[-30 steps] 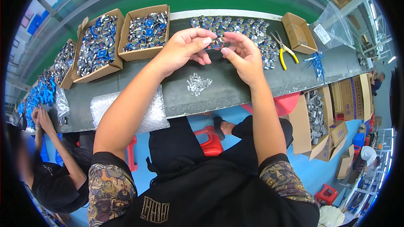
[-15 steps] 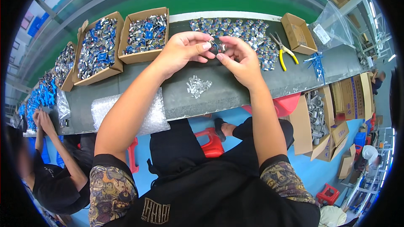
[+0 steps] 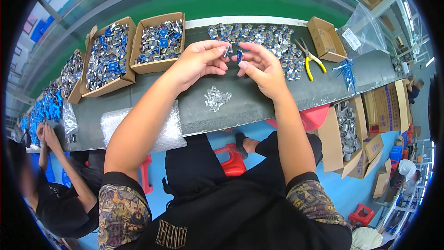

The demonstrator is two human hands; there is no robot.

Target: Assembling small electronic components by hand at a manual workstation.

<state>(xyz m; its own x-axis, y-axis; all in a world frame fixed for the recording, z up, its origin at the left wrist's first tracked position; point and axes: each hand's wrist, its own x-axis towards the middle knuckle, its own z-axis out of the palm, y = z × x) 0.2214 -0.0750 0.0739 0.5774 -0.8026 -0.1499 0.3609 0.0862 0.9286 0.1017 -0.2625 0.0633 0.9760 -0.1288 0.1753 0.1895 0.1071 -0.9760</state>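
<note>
Above the dark worktable my left hand (image 3: 201,61) pinches a small silvery metal part (image 3: 227,52) between thumb and fingers. Facing it, my right hand (image 3: 262,68) is closed on a small blue circuit board (image 3: 240,56) with a metal piece on it. A narrow gap separates the two parts. Below my hands lies a little heap of silvery metal pieces (image 3: 217,98). Just beyond them, many similar small blue-and-metal boards (image 3: 259,34) are spread over the table.
Cardboard boxes (image 3: 132,41) full of boards stand at the left, beside bubble wrap (image 3: 169,129). Yellow-handled pliers (image 3: 310,60), a small cardboard box (image 3: 321,28) and blue strips (image 3: 347,74) lie right. A co-worker's hands (image 3: 46,134) handle blue parts at far left.
My hands have drawn slightly apart, so the metal part and the blue board now show separately with a gap between them. The table things look unchanged.
</note>
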